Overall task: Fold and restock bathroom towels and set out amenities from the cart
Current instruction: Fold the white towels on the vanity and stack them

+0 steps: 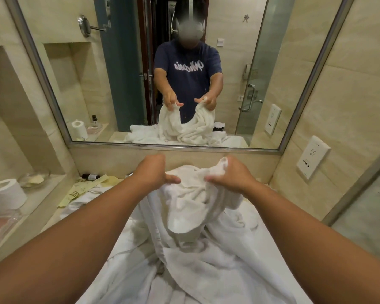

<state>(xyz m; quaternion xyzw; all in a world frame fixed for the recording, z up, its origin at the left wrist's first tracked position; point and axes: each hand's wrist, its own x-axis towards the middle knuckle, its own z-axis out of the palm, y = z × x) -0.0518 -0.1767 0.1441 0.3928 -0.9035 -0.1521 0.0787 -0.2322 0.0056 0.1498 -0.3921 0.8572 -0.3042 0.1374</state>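
White crumpled terry towel [191,207] hangs between my hands, above the heap of white linen [206,273]. My left hand [155,172] and right hand [234,177] each pinch its top edge, which runs left to right, both equally near.

Towel [191,207]: plain white. Linen heap [206,270] under it: white. Toilet roll [6,194]: white. Paper sachets [83,189]: pale yellow with dark print. Small bottle [88,176]: dark, pale label. Tray [0,224]: clear with pink tint. Wall tiles [349,95]: beige, faintly veined. Mirror frame [173,147]: silver. T-shirt [187,66] in reflection: navy, white script
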